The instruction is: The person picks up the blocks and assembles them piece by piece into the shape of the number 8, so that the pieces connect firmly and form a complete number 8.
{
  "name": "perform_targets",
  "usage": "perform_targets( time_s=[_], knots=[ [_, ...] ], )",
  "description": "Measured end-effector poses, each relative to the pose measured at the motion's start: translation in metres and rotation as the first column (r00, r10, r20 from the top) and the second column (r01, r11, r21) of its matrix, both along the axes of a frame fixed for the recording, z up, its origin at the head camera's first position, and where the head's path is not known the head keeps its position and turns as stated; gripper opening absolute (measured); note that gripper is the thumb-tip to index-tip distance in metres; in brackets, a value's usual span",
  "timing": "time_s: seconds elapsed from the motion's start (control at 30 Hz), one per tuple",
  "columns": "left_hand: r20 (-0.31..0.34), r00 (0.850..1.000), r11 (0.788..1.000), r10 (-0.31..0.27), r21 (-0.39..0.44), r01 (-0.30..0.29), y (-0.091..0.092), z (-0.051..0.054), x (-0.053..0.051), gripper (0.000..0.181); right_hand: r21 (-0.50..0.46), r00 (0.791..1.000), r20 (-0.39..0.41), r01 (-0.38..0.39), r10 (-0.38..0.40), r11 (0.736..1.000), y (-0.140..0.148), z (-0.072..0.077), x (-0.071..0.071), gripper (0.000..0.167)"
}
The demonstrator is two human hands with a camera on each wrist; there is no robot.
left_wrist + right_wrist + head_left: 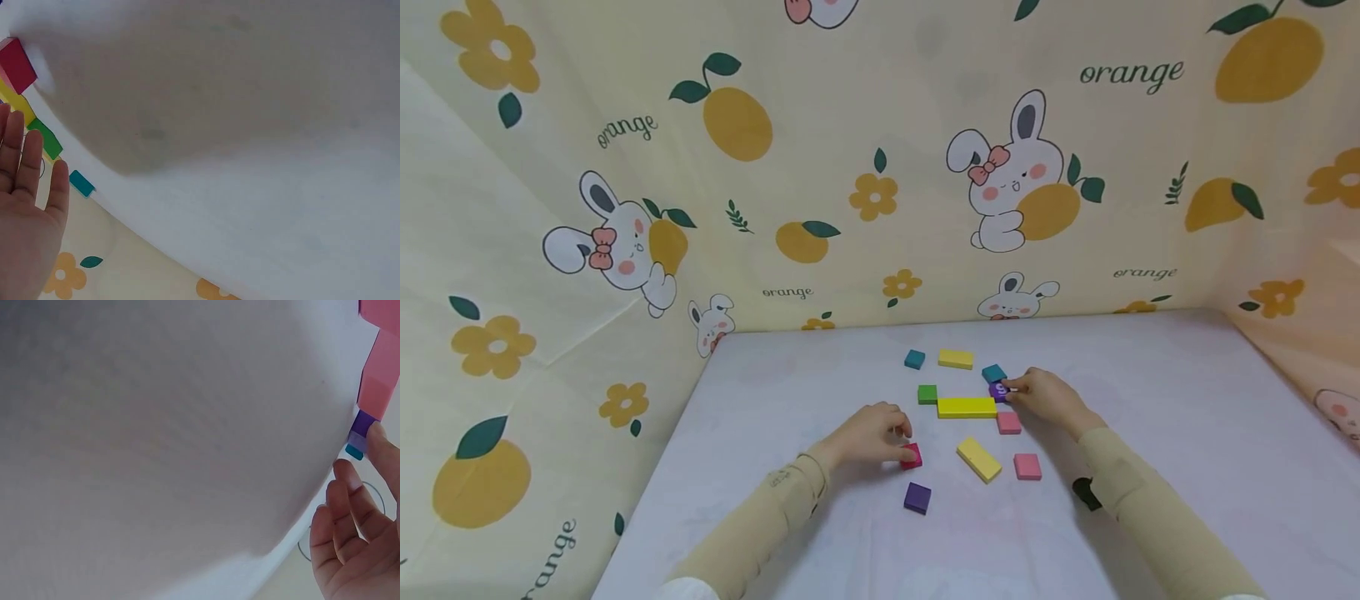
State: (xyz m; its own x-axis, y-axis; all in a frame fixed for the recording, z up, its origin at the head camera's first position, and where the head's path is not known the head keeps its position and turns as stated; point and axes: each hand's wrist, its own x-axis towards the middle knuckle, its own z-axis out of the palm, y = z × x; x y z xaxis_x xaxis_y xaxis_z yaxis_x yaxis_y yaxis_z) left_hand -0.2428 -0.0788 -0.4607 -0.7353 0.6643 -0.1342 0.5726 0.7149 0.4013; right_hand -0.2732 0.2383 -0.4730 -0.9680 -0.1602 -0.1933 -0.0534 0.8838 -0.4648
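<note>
Across the pale bench point(1180, 383), work at 8 and 2 o'clock

Clock directions run from the long, bright yellow rectangular block point(966, 407). At 8 o'clock, the left hand point(868, 433) touches a small red square block point(915, 458), with its other fingers spaced apart; I cannot tell whether it grips the block. At 2 o'clock, the right hand point(1051, 396) pinches the edge of a small purple block with a white mark point(997, 393), just beside the long block's corner. A teal block point(993, 372) lies right behind that.

A green square block point(927, 394) adjoins the long block near 9 o'clock; a pink square block point(1009, 423) sits by its end near 4. Farther out lie a pale yellow rectangular block point(956, 359) at 12, another teal block point(914, 359) at 10, a tilted yellow block point(979, 460) near 6 and a dark purple square block point(917, 498) at 7.
</note>
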Motion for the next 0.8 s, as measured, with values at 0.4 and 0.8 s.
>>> perform_targets(
  time_s=[0.4,0.8],
  knots=[
    [-0.049,0.998,0.998,-0.047,-0.050,0.045,-0.0068,-0.0075,0.0034,0.027,0.010,1.000,-0.019,-0.011,0.011,1.000,0.0000,0.0019,0.0012,0.034],
    [-0.088,0.996,0.998,-0.020,-0.053,0.016,-0.0083,-0.0087,0.0043,0.027,0.007,1.000,-0.022,-0.016,0.016,1.000,-0.0014,0.0031,0.0022,0.033]
  ],
)
